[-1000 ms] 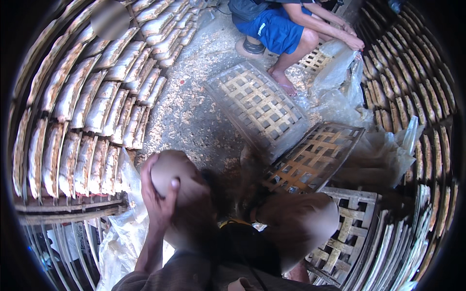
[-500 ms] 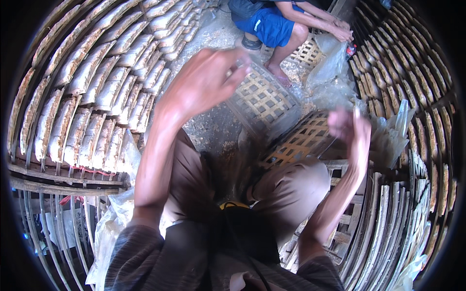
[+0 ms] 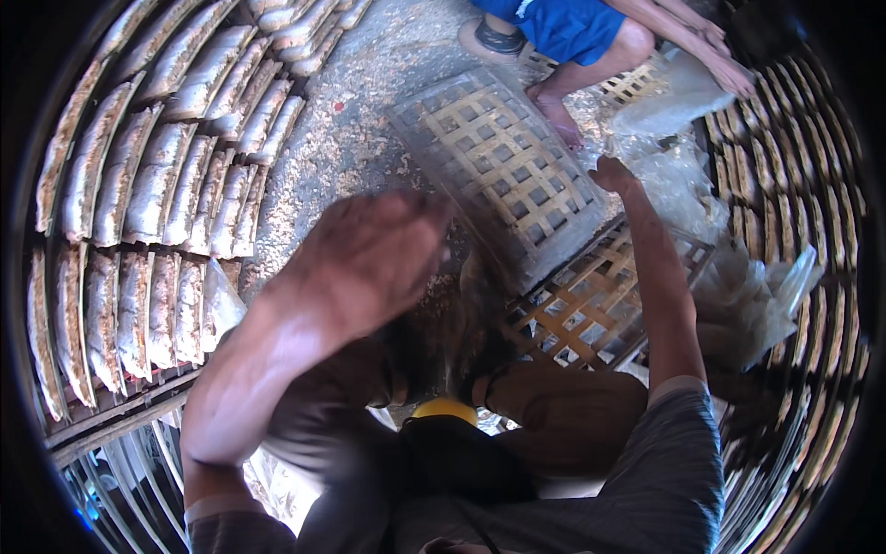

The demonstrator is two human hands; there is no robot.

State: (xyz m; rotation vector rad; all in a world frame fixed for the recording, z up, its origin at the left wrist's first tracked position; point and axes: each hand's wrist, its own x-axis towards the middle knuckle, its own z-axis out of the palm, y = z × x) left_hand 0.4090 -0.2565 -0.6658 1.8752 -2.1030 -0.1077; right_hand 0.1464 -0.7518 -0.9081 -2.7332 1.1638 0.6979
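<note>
Lap: the worker is seated low, brown-trousered knees (image 3: 568,402) spread wide, with something rounded and yellow (image 3: 446,409) showing between them that I can't identify.
Left hand (image 3: 383,249): raised above the left knee and blurred, fingers directed at the near left edge of the pale lattice tray (image 3: 506,162); whether they are apart, together or on the frame, I can't tell from here.
Brown lattice tray (image 3: 591,305): beyond the right knee, meeting the pale one along its lower right side, the right forearm passing above its outer end.
Right hand (image 3: 614,174): out at the end of a long reach, fingers curled in, at the pale tray's right-hand corner; clamped on the frame or only beside it, I can't say.
Pale lattice tray: woven strips in a rectangular grey frame, slanting across between the two hands.
Side rows: crusty-edged slabs (image 3: 166,175) ranked on the left, more ranked slabs (image 3: 794,175) on the right, crumpled plastic sheeting (image 3: 752,300) just inside those.
Floor (image 3: 323,152): grey, sprinkled with pale flakes.
Co-worker (image 3: 581,32): farthest off, in blue shorts, bare foot near the pale tray, arms stretched out above clear plastic (image 3: 674,97).
</note>
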